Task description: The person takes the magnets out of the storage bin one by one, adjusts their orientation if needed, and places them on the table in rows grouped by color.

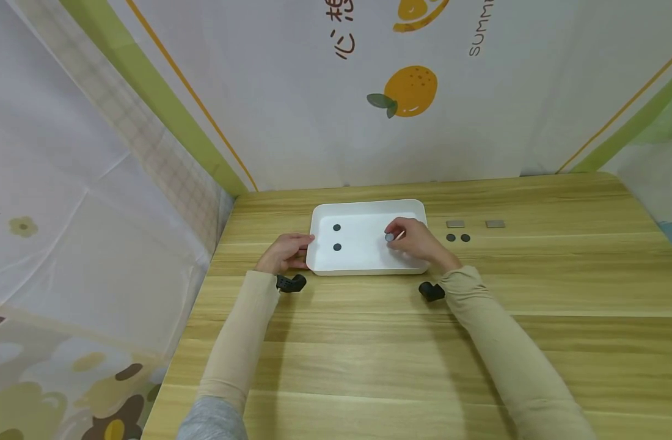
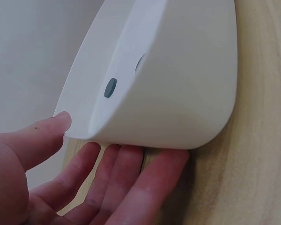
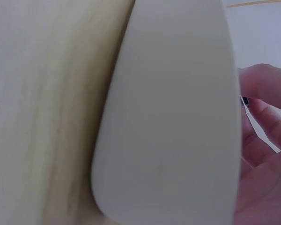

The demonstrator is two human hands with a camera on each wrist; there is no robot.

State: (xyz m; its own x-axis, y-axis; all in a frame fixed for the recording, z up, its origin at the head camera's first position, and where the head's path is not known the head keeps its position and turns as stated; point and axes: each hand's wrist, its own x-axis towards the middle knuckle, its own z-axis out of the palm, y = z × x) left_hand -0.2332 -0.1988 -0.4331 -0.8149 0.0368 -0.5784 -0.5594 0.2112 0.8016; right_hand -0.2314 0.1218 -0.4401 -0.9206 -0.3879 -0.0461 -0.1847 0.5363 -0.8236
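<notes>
A shallow white tray stands on the wooden table. My left hand holds its left end, the thumb over the rim and the fingertips against the outer wall. Two dark round discs lie on the tray floor toward the left, an upper disc and a lower disc. Over the right part of the tray, my right hand pinches a small grey disc between thumb and fingers. In the right wrist view the tray's wall hides part of that hand.
Right of the tray lie two more dark discs side by side. Behind them are two flat grey rectangles, a nearer one and one farther right. A printed curtain hangs along the table's back edge.
</notes>
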